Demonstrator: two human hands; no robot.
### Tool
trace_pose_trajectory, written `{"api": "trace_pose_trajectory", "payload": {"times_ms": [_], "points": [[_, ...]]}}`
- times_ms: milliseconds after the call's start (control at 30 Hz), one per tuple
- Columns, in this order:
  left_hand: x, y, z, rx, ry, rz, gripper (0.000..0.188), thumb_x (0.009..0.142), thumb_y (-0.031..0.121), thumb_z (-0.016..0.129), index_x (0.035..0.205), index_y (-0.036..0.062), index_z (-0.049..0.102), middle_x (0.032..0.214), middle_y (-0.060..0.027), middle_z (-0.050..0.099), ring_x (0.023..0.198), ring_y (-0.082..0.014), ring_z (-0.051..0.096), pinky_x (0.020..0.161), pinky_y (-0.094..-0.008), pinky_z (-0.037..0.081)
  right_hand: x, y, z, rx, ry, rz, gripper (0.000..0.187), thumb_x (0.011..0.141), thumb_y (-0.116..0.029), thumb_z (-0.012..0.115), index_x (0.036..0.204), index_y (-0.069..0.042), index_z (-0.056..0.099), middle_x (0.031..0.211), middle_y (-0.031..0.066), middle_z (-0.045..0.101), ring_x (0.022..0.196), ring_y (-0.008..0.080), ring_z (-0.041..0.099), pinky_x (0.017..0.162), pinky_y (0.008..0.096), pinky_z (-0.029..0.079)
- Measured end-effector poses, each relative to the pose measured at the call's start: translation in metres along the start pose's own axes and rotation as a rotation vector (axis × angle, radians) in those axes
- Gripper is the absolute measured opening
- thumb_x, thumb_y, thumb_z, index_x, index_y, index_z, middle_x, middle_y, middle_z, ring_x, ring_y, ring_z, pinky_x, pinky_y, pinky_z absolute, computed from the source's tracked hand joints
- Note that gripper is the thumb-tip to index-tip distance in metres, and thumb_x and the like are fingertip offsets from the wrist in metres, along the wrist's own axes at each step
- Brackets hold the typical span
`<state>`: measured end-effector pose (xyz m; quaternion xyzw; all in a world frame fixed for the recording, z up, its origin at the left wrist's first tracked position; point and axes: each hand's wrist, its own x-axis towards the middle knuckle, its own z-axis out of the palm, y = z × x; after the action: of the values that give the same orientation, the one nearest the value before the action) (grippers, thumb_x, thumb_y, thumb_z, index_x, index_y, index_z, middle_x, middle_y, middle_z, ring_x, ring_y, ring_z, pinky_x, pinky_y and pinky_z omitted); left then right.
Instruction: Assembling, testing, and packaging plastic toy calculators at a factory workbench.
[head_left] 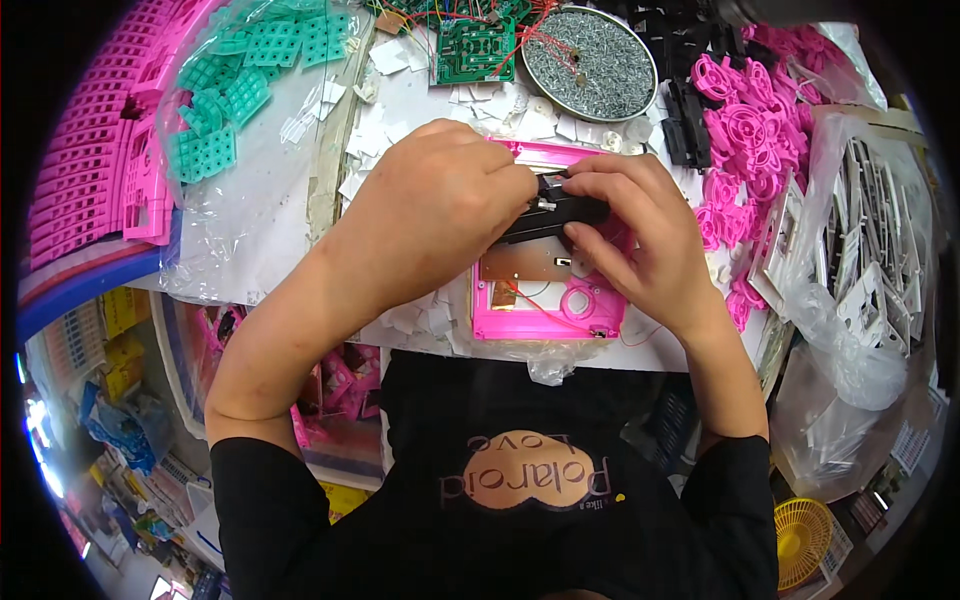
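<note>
In front of me lies a pink plastic casing (548, 326), open side up, with a brown circuit board (520, 264) and a thin red wire inside. A black plastic part (578, 210) with a small shiny metal piece sits over the casing's upper half. My right hand (645, 225) grips this black part from the right, thumb below and fingers above. At its left end my left hand (455, 195) is closed, fingers curled down against the part. The back of that hand hides its fingertips and whatever they pinch.
A round tin of small screws (610, 75) stands at the back, beside green circuit boards (470, 50) with red wires. Teal keypads (245, 100) in clear plastic and pink panels (90, 150) lie left. Pink parts (745, 125) and a bag of white-grey strips (870, 240) are right.
</note>
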<state>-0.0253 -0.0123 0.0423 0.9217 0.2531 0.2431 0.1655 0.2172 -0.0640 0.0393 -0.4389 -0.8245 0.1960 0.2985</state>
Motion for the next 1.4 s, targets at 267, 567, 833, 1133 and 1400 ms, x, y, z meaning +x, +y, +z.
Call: {"api": "trace_pose_trajectory", "payload": {"times_ms": [267,567,833,1133,1400], "points": [[-0.001,0.001,-0.001,-0.055,0.004,-0.046,0.016,0.077,0.005,0.077,0.089,0.0066,0.067,0.082,-0.0098,0.067,0.078,-0.0320,0.065,0.072,-0.0413,0.051,0.002,0.001,0.000,-0.021,-0.021,-0.015,0.035,0.078,-0.011,0.079,0.110,-0.006,0.067,0.112,0.0117,0.066,0.100,0.0331,0.062,0.087,0.0419,0.052],[0.011,0.007,-0.010,0.062,-0.116,-0.055,0.012,0.078,0.007,0.073,0.080,0.0059,0.062,0.075,-0.0116,0.063,0.075,-0.0345,0.064,0.068,-0.0453,0.050,0.002,-0.003,-0.001,-0.055,-0.038,-0.026,0.037,0.078,-0.011,0.078,0.114,-0.008,0.067,0.111,0.0110,0.065,0.100,0.0322,0.062,0.085,0.0406,0.053],[0.015,0.016,-0.015,0.098,-0.183,-0.048,0.008,0.078,0.008,0.071,0.082,0.0052,0.065,0.077,-0.0098,0.066,0.077,-0.0323,0.067,0.069,-0.0435,0.053,0.001,-0.025,0.000,-0.402,-0.135,-0.108,0.038,0.077,-0.014,0.071,0.115,-0.012,0.069,0.118,0.0106,0.065,0.100,0.0324,0.063,0.073,0.0373,0.059],[-0.018,0.042,-0.002,-0.028,0.004,-0.241,0.015,0.089,0.007,0.068,0.102,0.0005,0.071,0.095,-0.0130,0.072,0.084,-0.0315,0.069,0.073,-0.0384,0.055,-0.002,-0.047,-0.006,-0.582,-0.229,-0.137,0.045,0.079,-0.014,0.068,0.121,0.001,0.066,0.125,0.0226,0.063,0.107,0.0406,0.066,0.076,0.0387,0.061],[0.008,0.015,-0.004,-0.326,-0.244,-0.596,0.017,0.089,0.015,0.070,0.092,-0.0025,0.072,0.079,-0.0158,0.070,0.071,-0.0313,0.069,0.064,-0.0362,0.053,-0.001,-0.048,-0.007,-0.621,-0.263,-0.159,0.046,0.079,-0.014,0.068,0.122,0.003,0.066,0.124,0.0227,0.064,0.108,0.0408,0.066,0.072,0.0366,0.062]]}}
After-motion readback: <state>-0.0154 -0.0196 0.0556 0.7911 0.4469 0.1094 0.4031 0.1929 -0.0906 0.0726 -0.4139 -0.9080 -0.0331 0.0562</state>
